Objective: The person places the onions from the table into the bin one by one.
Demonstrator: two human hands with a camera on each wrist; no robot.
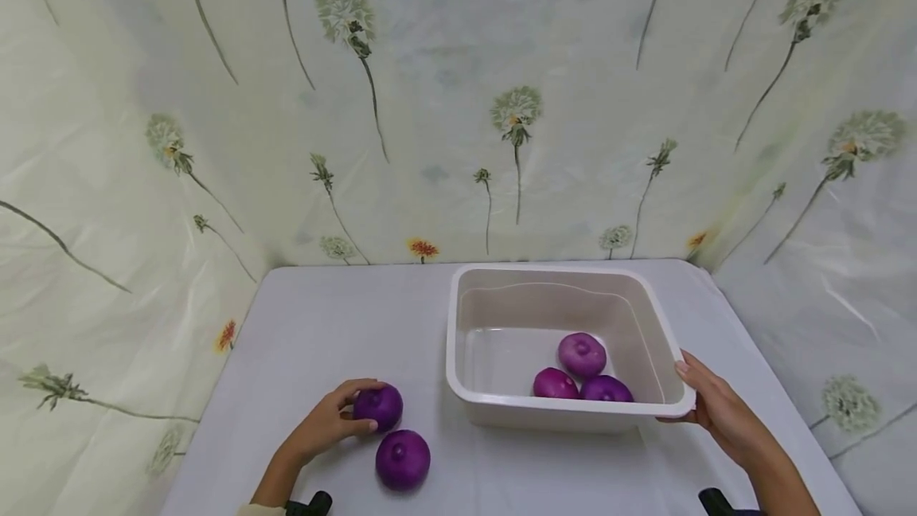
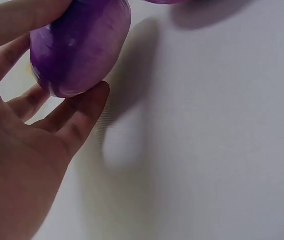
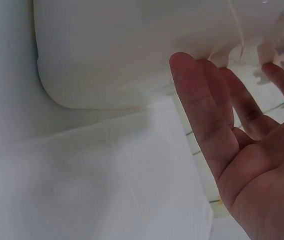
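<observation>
In the head view, our left hand (image 1: pixel 335 420) grips a purple onion (image 1: pixel 381 407) between tub (image 1: pixel 501 400) and table's (image 1: pixel 344 325) left edge; our right hand (image 1: pixel 727 412) grips the tub. Left wrist: best keep fingertips (image 2: pixel 100 90) round it; right wrist: brace steadily.

A pale beige cuff (image 1: pixel 261 510) and a black, round-ended wrist device (image 1: pixel 315 503) are worn behind the bare left hand (image 1: pixel 333 419), a similar black device (image 1: pixel 715 502) behind the right hand (image 1: pixel 722 406).

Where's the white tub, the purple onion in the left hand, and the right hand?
White tub (image 1: pixel 544 418): head view, its front outer wall.
Held purple onion (image 2: pixel 81 49): left wrist view, middle of its side.
Right hand (image 1: pixel 727 411): head view, between thumb and wrist.
</observation>
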